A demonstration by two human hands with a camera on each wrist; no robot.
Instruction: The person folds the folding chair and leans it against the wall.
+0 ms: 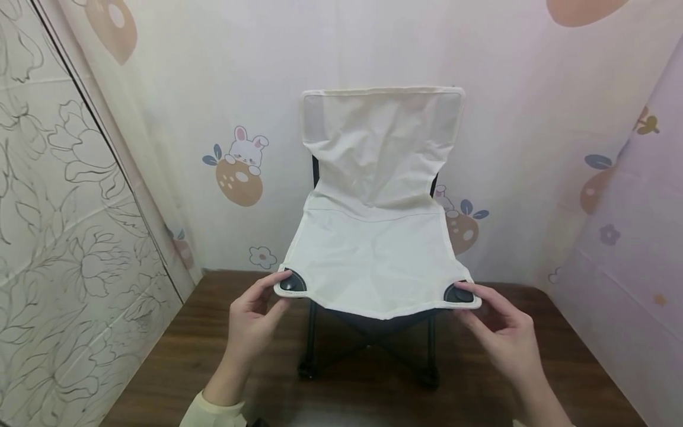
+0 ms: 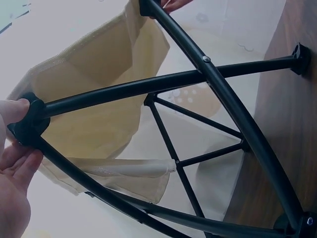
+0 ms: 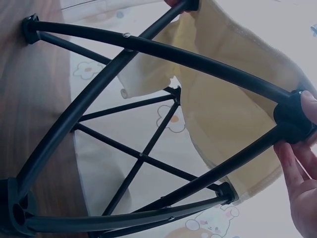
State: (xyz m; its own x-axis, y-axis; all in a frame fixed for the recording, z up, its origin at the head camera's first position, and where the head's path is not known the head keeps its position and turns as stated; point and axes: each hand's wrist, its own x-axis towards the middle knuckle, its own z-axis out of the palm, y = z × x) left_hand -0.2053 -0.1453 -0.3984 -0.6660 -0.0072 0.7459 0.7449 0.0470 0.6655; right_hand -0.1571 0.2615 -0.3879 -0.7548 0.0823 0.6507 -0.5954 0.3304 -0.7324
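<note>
- A small folding chair with an off-white fabric seat and backrest (image 1: 373,255) stands upright in the middle of a dark brown wood-grain table (image 1: 205,338), its seat towards the near side and its backrest at the far side.
- The left hand (image 1: 252,320) grips the chair's near left corner, pinching it between thumb and fingers at a glossy black corner patch (image 1: 296,283).
- The right hand (image 1: 509,335) grips the near right corner in the same way, at a matching black corner patch (image 1: 458,293).
- Below the fabric is a black tubular frame (image 2: 237,109) with crossing legs, joined by round-headed metal rivets (image 2: 206,59); its feet rest on the table.
- In the wrist views each hand is on a black corner connector (image 3: 292,118) where two tubes meet under the seat.
- A pale cream sleeve (image 1: 212,411) shows at the left wrist.
- Behind the chair hangs a whitish curtain (image 1: 256,65) printed with rabbits, orange fruit-like shapes and flowers.
- On the left stands a white panel (image 1: 58,196) with grey line-drawn flowers.
</note>
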